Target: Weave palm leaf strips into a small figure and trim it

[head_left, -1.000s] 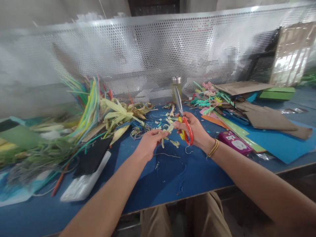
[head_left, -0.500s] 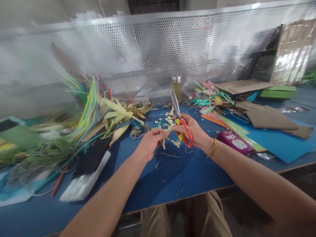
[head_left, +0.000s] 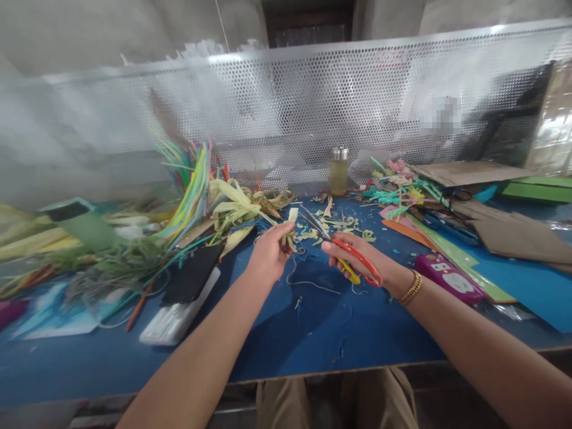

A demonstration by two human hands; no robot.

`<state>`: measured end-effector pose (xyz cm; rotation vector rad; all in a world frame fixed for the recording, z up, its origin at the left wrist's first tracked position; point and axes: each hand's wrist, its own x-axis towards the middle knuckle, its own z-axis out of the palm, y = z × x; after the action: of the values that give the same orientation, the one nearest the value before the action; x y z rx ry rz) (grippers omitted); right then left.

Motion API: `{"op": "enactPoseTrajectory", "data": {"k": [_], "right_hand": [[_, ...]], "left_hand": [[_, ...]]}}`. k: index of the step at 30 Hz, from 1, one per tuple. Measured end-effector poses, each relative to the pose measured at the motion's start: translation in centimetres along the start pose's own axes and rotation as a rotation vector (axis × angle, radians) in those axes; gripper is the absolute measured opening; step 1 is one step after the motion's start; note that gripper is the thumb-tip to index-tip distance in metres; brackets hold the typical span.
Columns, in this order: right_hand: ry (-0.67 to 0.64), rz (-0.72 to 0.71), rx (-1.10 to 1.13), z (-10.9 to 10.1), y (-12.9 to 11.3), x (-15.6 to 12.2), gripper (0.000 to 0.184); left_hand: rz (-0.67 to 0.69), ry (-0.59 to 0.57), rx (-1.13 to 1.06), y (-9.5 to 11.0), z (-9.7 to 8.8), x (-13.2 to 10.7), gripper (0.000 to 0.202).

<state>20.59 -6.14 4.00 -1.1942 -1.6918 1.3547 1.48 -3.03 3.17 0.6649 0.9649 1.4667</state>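
Observation:
My left hand (head_left: pixel 271 249) pinches a small pale green strip of corn husk (head_left: pixel 292 215), which sticks up past the fingertips. My right hand (head_left: pixel 357 255) is wrapped round scissors (head_left: pixel 357 259) with red and yellow handles. Their blades point left and up, slightly parted, close beside the husk strip. Beneath and beyond both hands, curled pale trimmings (head_left: pixel 342 223) lie on the blue table (head_left: pixel 304 333). A bunch of corn husks (head_left: pixel 235 202) rests just left of my left hand.
Coloured stems (head_left: pixel 192 185) stand at the left, near a black phone (head_left: pixel 192 274) on a white box (head_left: pixel 179 316). A lidded bottle (head_left: pixel 339 173) stands against the perforated metal screen (head_left: pixel 304 101). On the right lie a purple case (head_left: pixel 449 280), cardboard (head_left: pixel 522 235) and blue paper (head_left: pixel 531 292).
The scissors have turned from pointing up to pointing left, towards the husk strip. My hands have moved apart, and the view has shifted left and slightly up.

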Motion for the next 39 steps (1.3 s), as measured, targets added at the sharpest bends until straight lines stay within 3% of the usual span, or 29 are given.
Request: {"op": "enactPoseTrajectory", "data": {"k": [11, 16, 23, 39], "right_hand": [[-0.019, -0.031, -0.106, 0.6, 1.1, 0.4, 0.042], [-0.007, -0.029, -0.128, 0.6, 1.3, 0.6, 0.043], [0.008, -0.016, -0.083, 1.0, 1.4, 0.6, 0.041], [0.025, 0.016, -0.073, 1.3, 0.9, 0.4, 0.041]], "left_hand": [[-0.132, 0.064, -0.056, 0.1, 0.5, -0.3, 0.017], [-0.167, 0.019, 0.041, -0.3, 0.4, -0.5, 0.016], [-0.180, -0.046, 0.065, -1.0, 0.2, -0.5, 0.019], [-0.183, -0.048, 0.045, -1.0, 0.2, -0.4, 0.016]]}}
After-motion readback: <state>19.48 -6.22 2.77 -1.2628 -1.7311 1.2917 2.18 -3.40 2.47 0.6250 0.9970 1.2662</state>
